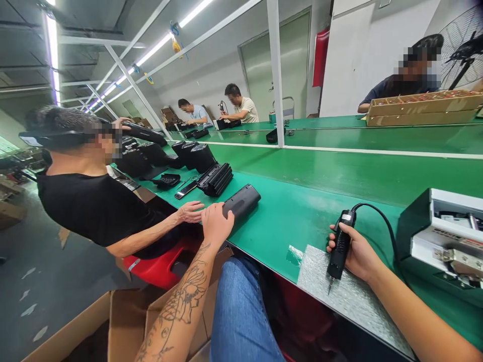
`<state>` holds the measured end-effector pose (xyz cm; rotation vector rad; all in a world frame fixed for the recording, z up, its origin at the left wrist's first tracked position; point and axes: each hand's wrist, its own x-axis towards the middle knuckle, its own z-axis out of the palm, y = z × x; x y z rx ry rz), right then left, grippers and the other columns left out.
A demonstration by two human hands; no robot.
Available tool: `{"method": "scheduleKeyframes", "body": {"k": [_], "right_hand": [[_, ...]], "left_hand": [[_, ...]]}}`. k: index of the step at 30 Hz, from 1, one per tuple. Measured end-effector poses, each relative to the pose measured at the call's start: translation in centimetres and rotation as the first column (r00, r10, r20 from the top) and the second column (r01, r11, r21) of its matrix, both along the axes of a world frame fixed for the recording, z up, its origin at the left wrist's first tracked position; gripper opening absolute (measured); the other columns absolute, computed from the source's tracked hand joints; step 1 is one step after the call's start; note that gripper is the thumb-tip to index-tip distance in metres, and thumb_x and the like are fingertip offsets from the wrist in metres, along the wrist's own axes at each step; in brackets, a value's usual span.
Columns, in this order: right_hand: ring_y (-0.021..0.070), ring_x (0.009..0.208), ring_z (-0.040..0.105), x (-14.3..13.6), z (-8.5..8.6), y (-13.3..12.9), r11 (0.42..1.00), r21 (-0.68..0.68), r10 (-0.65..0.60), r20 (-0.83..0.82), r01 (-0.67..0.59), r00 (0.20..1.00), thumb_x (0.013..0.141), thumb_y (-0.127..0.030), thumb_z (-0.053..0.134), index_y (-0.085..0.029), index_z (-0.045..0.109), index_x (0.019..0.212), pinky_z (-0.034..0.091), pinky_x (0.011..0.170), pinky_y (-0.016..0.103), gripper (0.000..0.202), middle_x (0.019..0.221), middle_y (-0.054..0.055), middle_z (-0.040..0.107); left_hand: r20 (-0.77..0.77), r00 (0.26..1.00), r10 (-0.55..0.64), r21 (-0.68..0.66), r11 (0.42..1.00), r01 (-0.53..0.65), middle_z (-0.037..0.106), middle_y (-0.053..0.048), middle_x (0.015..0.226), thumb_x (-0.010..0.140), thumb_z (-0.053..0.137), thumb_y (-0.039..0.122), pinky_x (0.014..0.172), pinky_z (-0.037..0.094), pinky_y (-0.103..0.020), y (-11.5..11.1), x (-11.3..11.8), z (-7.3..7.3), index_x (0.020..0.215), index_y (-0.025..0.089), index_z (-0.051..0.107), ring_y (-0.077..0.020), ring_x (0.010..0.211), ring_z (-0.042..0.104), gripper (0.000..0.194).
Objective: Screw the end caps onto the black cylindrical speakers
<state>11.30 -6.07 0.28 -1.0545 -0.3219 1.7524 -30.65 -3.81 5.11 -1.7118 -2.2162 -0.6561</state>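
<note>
My right hand (356,251) is closed around a black electric screwdriver (340,244). Its bit points down over a grey foam sheet (317,269) at the table's front edge. To the left, my left hand (217,221) grips the near end of a long black plastic casing (243,201), which lies on the green table. Part of that end is hidden behind my fingers. Right beside my left hand is a co-worker's hand (190,212), its fingers stretched toward mine; whether the two touch I cannot tell.
A screw feeder machine (445,241) stands at the right, near the screwdriver's cable. Further left on the table are a stack of black parts (215,179), a phone (186,189) and several black housings (194,156). A co-worker sits on a red stool (158,266). Cardboard boxes (128,322) stand below.
</note>
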Motion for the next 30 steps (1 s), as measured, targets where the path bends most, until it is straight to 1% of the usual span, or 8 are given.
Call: {"method": "scheduleKeyframes", "body": {"k": [6, 8, 13, 19, 22, 25, 28, 30], "right_hand": [[0.0169, 0.061, 0.061, 0.1, -0.3, 0.1, 1.000, 0.010, -0.002, -0.004, 0.002, 1.000, 0.097, -0.034, 0.067, -0.020, 0.068, 0.102, 0.062, 0.059, 0.032, 0.015, 0.077, 0.003, 0.065], [0.0172, 0.062, 0.062, 0.2, -0.5, 0.1, 1.000, 0.014, -0.002, -0.004, 0.002, 1.000, 0.096, -0.034, 0.068, -0.021, 0.068, 0.102, 0.062, 0.060, 0.033, 0.015, 0.077, 0.003, 0.065], [0.0170, 0.062, 0.063, 0.2, -0.6, 0.1, 1.000, 0.018, 0.001, -0.001, -0.001, 1.000, 0.096, -0.035, 0.067, -0.022, 0.069, 0.103, 0.063, 0.060, 0.033, 0.015, 0.078, 0.003, 0.065], [0.0168, 0.062, 0.063, 0.2, -0.4, 0.1, 1.000, 0.019, 0.006, 0.001, -0.006, 1.000, 0.097, -0.035, 0.067, -0.021, 0.068, 0.103, 0.063, 0.061, 0.033, 0.015, 0.077, 0.003, 0.064], [0.0165, 0.061, 0.063, 0.2, -0.4, 0.1, 1.000, 0.019, 0.004, 0.002, -0.004, 1.000, 0.096, -0.035, 0.067, -0.021, 0.068, 0.103, 0.063, 0.061, 0.033, 0.015, 0.077, 0.002, 0.064], [0.0166, 0.062, 0.063, 0.3, -0.5, 0.1, 1.000, 0.022, 0.005, 0.000, -0.005, 1.000, 0.096, -0.035, 0.068, -0.021, 0.068, 0.103, 0.063, 0.061, 0.033, 0.016, 0.078, 0.003, 0.065], [0.0170, 0.062, 0.063, 0.3, -0.6, 0.1, 1.000, 0.021, 0.004, -0.001, -0.004, 1.000, 0.095, -0.035, 0.068, -0.021, 0.068, 0.102, 0.062, 0.061, 0.034, 0.016, 0.078, 0.003, 0.065], [0.0168, 0.062, 0.063, 0.3, -0.6, 0.2, 1.000, 0.020, 0.004, -0.004, -0.004, 1.000, 0.094, -0.035, 0.069, -0.021, 0.068, 0.102, 0.062, 0.061, 0.034, 0.016, 0.078, 0.003, 0.065]], "left_hand": [[-0.054, 0.993, -0.109, 0.049, 0.993, 0.112, 0.068, -0.013, 0.126, 0.093, 0.060, 0.030, 0.126, 0.029, -0.051, -1.8, 1.2, -0.5, 0.119, 0.020, 0.065, -0.0335, 0.126, 0.059, 0.028], [-0.065, 0.989, -0.135, 0.057, 0.989, 0.139, 0.068, -0.013, 0.124, 0.093, 0.062, 0.031, 0.125, 0.030, -0.052, -2.1, 1.6, -0.6, 0.117, 0.019, 0.066, -0.0329, 0.123, 0.060, 0.027], [-0.124, 0.969, -0.214, 0.108, 0.968, 0.227, 0.069, -0.013, 0.116, 0.090, 0.066, 0.028, 0.118, 0.039, -0.052, -3.0, 2.2, -1.0, 0.111, 0.018, 0.069, -0.0325, 0.114, 0.064, 0.024], [-0.186, 0.951, -0.248, 0.124, 0.954, 0.273, 0.068, -0.014, 0.118, 0.093, 0.066, 0.028, 0.120, 0.037, -0.053, -3.7, 2.4, -1.8, 0.115, 0.017, 0.070, -0.0331, 0.115, 0.064, 0.025], [-0.164, 0.953, -0.254, 0.144, 0.950, 0.278, 0.066, -0.016, 0.127, 0.094, 0.066, 0.030, 0.123, 0.035, -0.055, -3.9, 2.4, -2.1, 0.126, 0.016, 0.067, -0.0354, 0.126, 0.061, 0.035], [-0.088, 0.970, -0.228, 0.185, 0.953, 0.241, 0.056, -0.020, 0.146, 0.090, 0.073, 0.033, 0.127, 0.028, -0.060, -4.4, 1.8, -2.5, 0.139, 0.016, 0.060, -0.0399, 0.142, 0.050, 0.053], [0.097, 0.974, -0.203, 0.209, 0.961, 0.179, 0.040, -0.020, 0.163, 0.085, 0.079, 0.038, 0.129, 0.026, -0.062, -5.0, 0.6, -3.5, 0.152, 0.020, 0.048, -0.0411, 0.153, 0.038, 0.077], [0.288, 0.934, -0.212, 0.216, 0.964, 0.152, 0.027, -0.019, 0.170, 0.082, 0.083, 0.041, 0.130, 0.028, -0.059, -5.2, -0.3, -4.4, 0.161, 0.022, 0.035, -0.0399, 0.158, 0.031, 0.095]]}}
